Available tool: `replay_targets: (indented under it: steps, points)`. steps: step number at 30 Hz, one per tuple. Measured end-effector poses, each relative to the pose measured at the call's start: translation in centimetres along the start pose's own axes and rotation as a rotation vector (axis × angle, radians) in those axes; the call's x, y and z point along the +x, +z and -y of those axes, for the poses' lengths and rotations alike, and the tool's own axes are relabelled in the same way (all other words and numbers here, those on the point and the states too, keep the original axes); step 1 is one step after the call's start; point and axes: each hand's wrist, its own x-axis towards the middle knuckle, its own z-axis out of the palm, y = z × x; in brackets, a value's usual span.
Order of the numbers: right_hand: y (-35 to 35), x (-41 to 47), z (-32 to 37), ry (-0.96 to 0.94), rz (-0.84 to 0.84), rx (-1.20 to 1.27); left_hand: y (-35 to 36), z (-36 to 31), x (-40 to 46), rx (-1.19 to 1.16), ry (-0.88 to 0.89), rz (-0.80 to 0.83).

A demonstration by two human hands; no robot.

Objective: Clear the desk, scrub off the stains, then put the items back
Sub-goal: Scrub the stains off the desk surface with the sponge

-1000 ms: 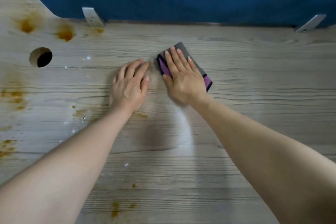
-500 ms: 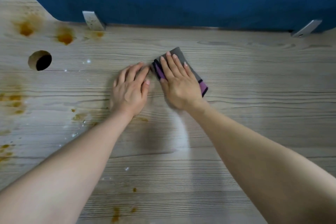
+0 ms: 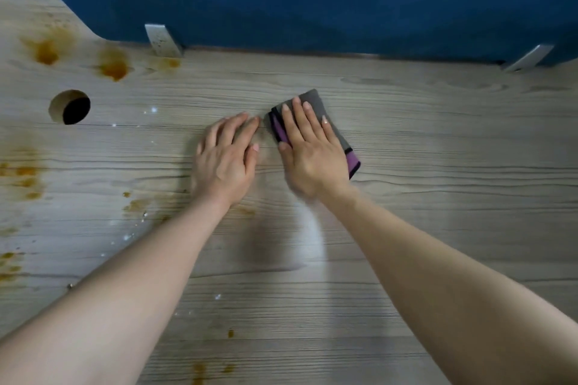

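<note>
The right hand (image 3: 312,150), fingers flat on the folded grey and purple cloth (image 3: 352,162), has slid a little toward the flat left hand (image 3: 226,156) on the pale wooden desk (image 3: 438,166), so scrubbing goes on.

Wood-grain desk (image 3: 438,141) w/ brown stains (image 3: 114,67), cable hole (image 3: 70,107); folded cloth (image 3: 316,100) lies mid-desk.

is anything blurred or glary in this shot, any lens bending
Head view: the right hand smears at wrist and heel, pressing the cloth; the left hand is sharper; a pale sheen lies between the forearms; the desk back edge bows from the wide lens.
</note>
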Motion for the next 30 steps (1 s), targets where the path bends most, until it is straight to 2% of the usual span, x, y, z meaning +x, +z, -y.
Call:
replay_targets:
  steps: [6,12,16,19,24,26,30]
  points:
    - [-0.8,1.5,-4.0,0.278,-0.068,-0.071,0.2,0.1,0.1,-0.004,0.004,0.001]
    - [-1.0,1.4,-3.7,0.264,-0.054,-0.071,-0.2,0.7,0.3,-0.106,0.035,0.061]
    - [-1.1,1.5,-3.6,0.264,-0.019,-0.074,-1.8,3.7,-0.8,-0.042,-0.031,-0.043]
    - [-1.3,1.7,-3.7,0.26,-0.018,-0.085,-1.9,6.5,-2.5,0.025,-0.086,-0.048]
    - [-0.9,2.3,-1.6,0.327,-0.039,-0.086,-1.6,6.5,-2.8,0.029,-0.108,-0.081]
    - [-0.1,3.4,1.6,0.259,-0.021,-0.063,-1.7,6.5,-2.9,0.017,-0.116,-0.085]
    - [1.2,5.9,8.2,0.0,0.078,0.004,-1.8,6.5,-2.9,0.025,-0.115,-0.086]
